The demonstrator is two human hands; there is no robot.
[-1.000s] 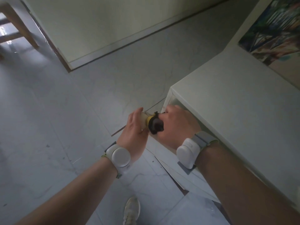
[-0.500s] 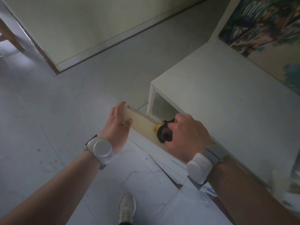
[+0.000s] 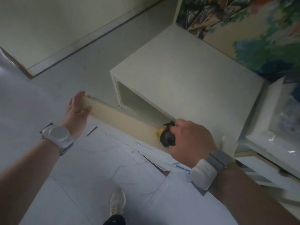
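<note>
A long cream panel runs from left to right in front of a white cabinet that has an open compartment. My left hand holds the panel's left end, thumb on its face and fingers behind the edge. At the right end of the panel, my right hand grips a black and yellow tool handle pressed against the panel's face. The tool's tip is hidden.
A colourful painting leans behind the cabinet. White framed pieces stand at the right. Flat white sheets lie on the grey floor under the panel. My shoe is at the bottom. A wall with a baseboard runs at the back left.
My left hand has slid left along the panel, away from the tool, to the panel's end. The right hand keeps its grip on the tool. The view has swung so the cabinet opening shows.
</note>
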